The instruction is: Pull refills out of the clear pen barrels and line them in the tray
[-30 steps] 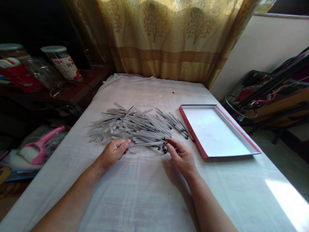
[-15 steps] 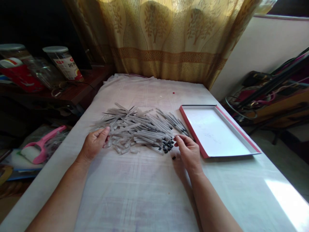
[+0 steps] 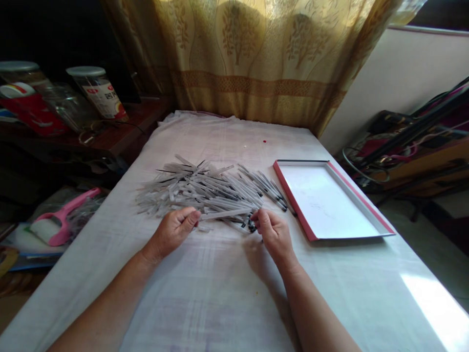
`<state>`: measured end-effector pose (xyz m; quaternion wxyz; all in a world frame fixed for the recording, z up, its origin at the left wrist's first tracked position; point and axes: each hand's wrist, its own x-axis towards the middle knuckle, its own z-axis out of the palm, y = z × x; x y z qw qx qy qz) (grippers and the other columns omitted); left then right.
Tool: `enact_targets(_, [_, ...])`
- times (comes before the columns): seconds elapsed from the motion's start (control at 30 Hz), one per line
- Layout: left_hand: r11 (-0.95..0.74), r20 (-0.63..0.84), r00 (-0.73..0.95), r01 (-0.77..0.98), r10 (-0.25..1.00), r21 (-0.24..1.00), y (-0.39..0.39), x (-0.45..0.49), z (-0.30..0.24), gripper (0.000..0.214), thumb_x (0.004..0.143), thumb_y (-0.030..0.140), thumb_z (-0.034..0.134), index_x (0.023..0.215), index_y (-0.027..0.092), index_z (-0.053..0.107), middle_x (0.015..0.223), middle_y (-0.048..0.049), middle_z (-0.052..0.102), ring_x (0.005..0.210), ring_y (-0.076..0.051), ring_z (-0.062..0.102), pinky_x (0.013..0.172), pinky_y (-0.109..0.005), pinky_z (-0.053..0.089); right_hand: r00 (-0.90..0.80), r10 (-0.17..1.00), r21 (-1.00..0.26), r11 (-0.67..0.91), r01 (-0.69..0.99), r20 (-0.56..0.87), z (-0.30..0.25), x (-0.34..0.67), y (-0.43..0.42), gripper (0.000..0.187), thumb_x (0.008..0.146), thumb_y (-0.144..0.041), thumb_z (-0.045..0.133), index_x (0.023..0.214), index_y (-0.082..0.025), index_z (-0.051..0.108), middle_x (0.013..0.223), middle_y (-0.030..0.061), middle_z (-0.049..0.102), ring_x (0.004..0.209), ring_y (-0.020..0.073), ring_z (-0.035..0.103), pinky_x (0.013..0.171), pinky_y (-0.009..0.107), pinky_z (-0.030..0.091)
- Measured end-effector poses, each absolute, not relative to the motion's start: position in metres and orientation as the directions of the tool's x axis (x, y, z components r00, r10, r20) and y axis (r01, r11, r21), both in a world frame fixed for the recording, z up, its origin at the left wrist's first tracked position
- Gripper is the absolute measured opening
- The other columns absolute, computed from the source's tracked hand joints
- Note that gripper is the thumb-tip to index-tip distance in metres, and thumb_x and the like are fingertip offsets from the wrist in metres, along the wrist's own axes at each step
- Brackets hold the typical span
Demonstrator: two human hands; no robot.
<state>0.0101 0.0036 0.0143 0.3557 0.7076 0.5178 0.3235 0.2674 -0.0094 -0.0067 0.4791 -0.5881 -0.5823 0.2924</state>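
A heap of clear plastic pen tubes [image 3: 205, 190] lies in the middle of the white cloth-covered table [image 3: 220, 293]. My left hand [image 3: 172, 233] pinches one end of a single clear tube [image 3: 225, 214] that lies across the near side of the heap. My right hand [image 3: 273, 232] has its fingers closed at the tube's other end, beside several small black caps [image 3: 251, 226]. Whether a cap is between those fingers is hidden.
A shallow white tray with a red rim [image 3: 330, 200] lies to the right of the heap. Jars [image 3: 97, 93] stand on a dark shelf at left, a pink-handled tool [image 3: 62, 217] below them. A patterned curtain [image 3: 256, 58] hangs behind; cables and frames [image 3: 410, 137] at right.
My left hand went out to the heap's left side, then came back in holding a tube. My right hand moved back to the tube's end by the black caps.
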Motion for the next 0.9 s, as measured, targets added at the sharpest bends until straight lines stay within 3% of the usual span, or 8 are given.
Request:
enact_targets(0.2, [-0.332, 0.157, 0.344, 0.539, 0.926, 0.774, -0.005, 0.028, 0.014, 0.037, 0.090, 0.048, 0.045, 0.068, 0.020, 0.055, 0.061, 0.0006, 0.056, 0.059, -0.014, 0.053, 0.059, -0.024, 0.040, 0.023, 0.997, -0.962, 0.060, 0.265, 0.069, -0.006, 0.263, -0.013, 0.055, 0.087, -0.063, 0.050, 0.053, -0.020, 0.057, 0.045, -0.0014, 0.050, 0.044, 0.0122, 0.047, 0.046, 0.025, 0.037])
enact_targets(0.4, [-0.073, -0.057, 0.265, 0.457, 0.963, 0.886, 0.001, 0.019, 0.011, 0.051, 0.088, 0.061, 0.042, 0.055, 0.022, 0.039, 0.049, 0.0041, 0.039, 0.046, -0.011, 0.038, 0.044, -0.023, 0.032, -0.071, 0.938, -0.835, 0.334, 0.437, 0.338, 0.004, 0.265, -0.019, 0.027, 0.086, -0.036, 0.059, 0.066, -0.020, 0.065, 0.060, 0.0008, 0.061, 0.058, 0.0145, 0.057, 0.058, 0.026, 0.044])
enact_targets(0.53, [0.163, -0.171, 0.020, 0.212, 0.985, 0.963, 0.018, -0.002, 0.011, 0.054, 0.081, 0.067, 0.050, 0.055, 0.022, 0.035, 0.046, 0.0078, 0.032, 0.035, -0.006, 0.024, 0.034, -0.021, 0.020, 0.127, 0.875, -0.794, 0.353, 0.496, 0.468, 0.003, 0.287, -0.018, 0.015, 0.087, -0.032, 0.061, 0.079, -0.022, 0.068, 0.073, 0.0021, 0.066, 0.067, 0.0162, 0.060, 0.063, 0.028, 0.047])
enact_targets(0.6, [0.121, -0.104, -0.108, 0.166, 0.989, 0.979, 0.023, -0.005, 0.011, 0.053, 0.082, 0.066, 0.050, 0.056, 0.022, 0.037, 0.047, 0.0079, 0.033, 0.035, -0.006, 0.025, 0.034, -0.020, 0.021, 0.253, 0.847, -0.814, 0.301, 0.497, 0.468, -0.001, 0.297, -0.014, 0.014, 0.086, -0.034, 0.063, 0.084, -0.022, 0.069, 0.076, 0.0023, 0.067, 0.067, 0.0166, 0.060, 0.063, 0.028, 0.048])
enact_targets(0.67, [0.079, -0.060, -0.101, 0.195, 0.993, 0.978, 0.024, 0.000, 0.009, 0.051, 0.084, 0.067, 0.047, 0.063, 0.020, 0.048, 0.048, 0.0058, 0.039, 0.039, -0.009, 0.037, 0.038, -0.020, 0.028, 0.232, 0.864, -0.817, 0.288, 0.500, 0.447, -0.006, 0.298, -0.006, 0.016, 0.085, -0.036, 0.064, 0.085, -0.022, 0.071, 0.078, 0.0028, 0.068, 0.068, 0.0166, 0.061, 0.063, 0.029, 0.048])
enact_targets(0.73, [-0.099, 0.146, -0.069, 0.454, 0.987, 0.885, 0.021, 0.007, 0.005, 0.043, 0.087, 0.060, 0.049, 0.075, 0.019, 0.058, 0.058, 0.0022, 0.054, 0.051, -0.012, 0.050, 0.049, -0.023, 0.041, 0.195, 0.884, -0.804, 0.271, 0.530, 0.426, -0.008, 0.290, 0.004, 0.020, 0.086, -0.038, 0.063, 0.086, -0.022, 0.073, 0.080, 0.0032, 0.070, 0.067, 0.0162, 0.061, 0.063, 0.028, 0.048])
enact_targets(0.8, [-0.268, 0.366, 0.003, 0.685, 0.931, 0.677, 0.017, 0.012, -0.001, 0.036, 0.087, 0.055, 0.053, 0.082, 0.020, 0.063, 0.069, -0.0010, 0.063, 0.063, -0.016, 0.058, 0.063, -0.027, 0.047, 0.185, 0.889, -0.775, 0.244, 0.583, 0.418, -0.007, 0.275, 0.017, 0.024, 0.088, -0.040, 0.060, 0.084, -0.023, 0.075, 0.080, 0.0033, 0.070, 0.068, 0.0163, 0.062, 0.066, 0.028, 0.048])
enact_targets(0.9, [-0.426, 0.534, 0.168, 0.809, 0.828, 0.406, 0.014, 0.011, -0.010, 0.030, 0.092, 0.048, 0.052, 0.088, 0.022, 0.066, 0.085, -0.0054, 0.069, 0.082, -0.021, 0.064, 0.078, -0.032, 0.048, 0.145, 0.910, -0.718, 0.200, 0.667, 0.389, -0.005, 0.252, 0.036, 0.024, 0.088, -0.039, 0.060, 0.083, -0.024, 0.077, 0.082, 0.0032, 0.070, 0.073, 0.0169, 0.064, 0.069, 0.028, 0.048])
